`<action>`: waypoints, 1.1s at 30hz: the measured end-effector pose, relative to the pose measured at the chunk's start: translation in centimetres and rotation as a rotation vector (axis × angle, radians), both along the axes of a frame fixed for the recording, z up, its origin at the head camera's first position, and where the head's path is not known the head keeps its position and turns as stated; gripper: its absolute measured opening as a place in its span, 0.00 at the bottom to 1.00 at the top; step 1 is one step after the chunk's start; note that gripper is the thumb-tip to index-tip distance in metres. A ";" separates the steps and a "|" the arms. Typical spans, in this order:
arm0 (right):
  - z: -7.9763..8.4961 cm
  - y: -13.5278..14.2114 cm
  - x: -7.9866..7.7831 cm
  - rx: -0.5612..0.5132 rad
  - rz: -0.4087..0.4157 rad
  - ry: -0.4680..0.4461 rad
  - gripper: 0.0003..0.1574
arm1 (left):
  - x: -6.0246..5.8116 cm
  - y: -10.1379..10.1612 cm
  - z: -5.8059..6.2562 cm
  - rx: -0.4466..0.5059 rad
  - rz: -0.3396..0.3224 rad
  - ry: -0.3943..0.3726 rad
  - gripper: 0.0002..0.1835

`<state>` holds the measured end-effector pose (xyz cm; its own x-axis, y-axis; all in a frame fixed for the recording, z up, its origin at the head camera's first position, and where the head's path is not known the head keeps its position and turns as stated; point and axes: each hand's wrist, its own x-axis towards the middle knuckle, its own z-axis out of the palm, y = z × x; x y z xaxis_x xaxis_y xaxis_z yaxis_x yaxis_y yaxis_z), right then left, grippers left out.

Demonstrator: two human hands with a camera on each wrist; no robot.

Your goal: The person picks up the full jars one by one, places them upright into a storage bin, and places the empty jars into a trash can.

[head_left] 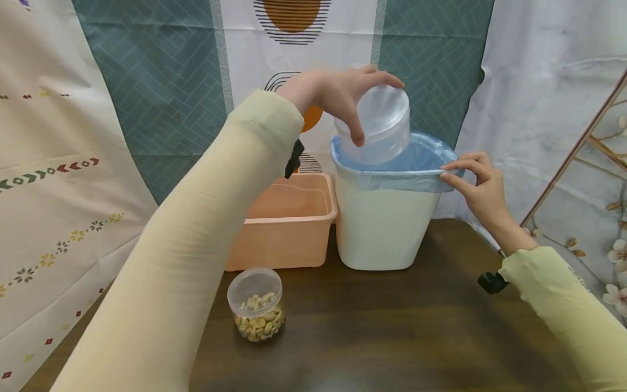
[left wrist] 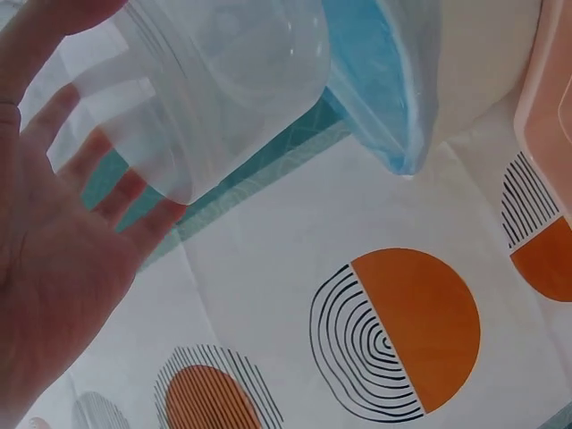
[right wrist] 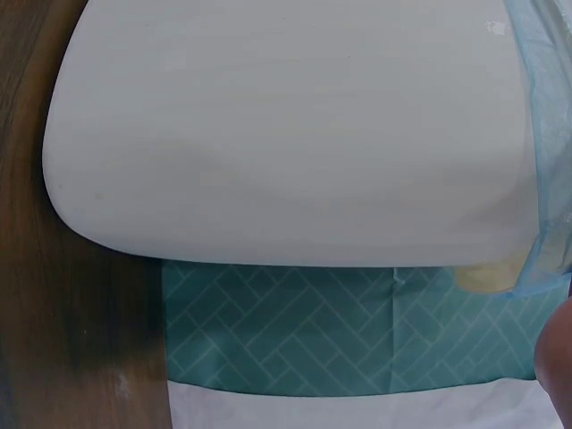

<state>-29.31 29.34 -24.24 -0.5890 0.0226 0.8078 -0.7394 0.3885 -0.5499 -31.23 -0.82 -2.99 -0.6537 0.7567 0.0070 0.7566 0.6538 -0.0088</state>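
Observation:
High over the mouth of a white trash bin (head_left: 387, 228), my left hand (head_left: 340, 95) grips a clear plastic jar (head_left: 382, 128) by its end, fingers and thumb spread around it. The jar is tilted, and no contents show through its wall. A blue trash bag (head_left: 426, 155) lines the bin, its edge folded over the rim. At the bin's right side my right hand (head_left: 482, 182) pinches the bag-covered rim between thumb and fingers. In the left wrist view, the fingers wrap the wide end of the jar (left wrist: 232, 80). Only a fingertip of the right hand shows in the right wrist view.
A peach plastic basin (head_left: 284, 239) stands left of the bin, partly behind my left arm. Nearer on the dark wooden table (head_left: 372, 337) is another clear jar (head_left: 257, 310), holding pale nuts or beans. Patterned cloth hangs behind.

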 end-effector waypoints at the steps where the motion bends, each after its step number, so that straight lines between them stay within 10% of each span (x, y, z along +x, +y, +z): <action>1: 0.1 -0.1 0.2 -0.002 0.003 -0.001 0.10 | -0.2 0.1 -0.2 0.010 0.004 -0.003 0.58; 11: 0.9 -1.2 1.5 -0.016 0.022 0.020 0.09 | -1.6 0.3 -1.4 0.119 0.071 -0.069 0.59; 33: 0.3 -0.5 0.8 0.001 -0.007 0.010 0.10 | -3.5 0.7 -4.4 -0.011 0.028 -0.130 0.57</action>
<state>-28.52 28.84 -23.90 -0.5808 0.0261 0.8136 -0.7420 0.3942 -0.5423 -34.74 -0.15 -7.36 -0.6692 0.7379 -0.0876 0.7336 0.6748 0.0808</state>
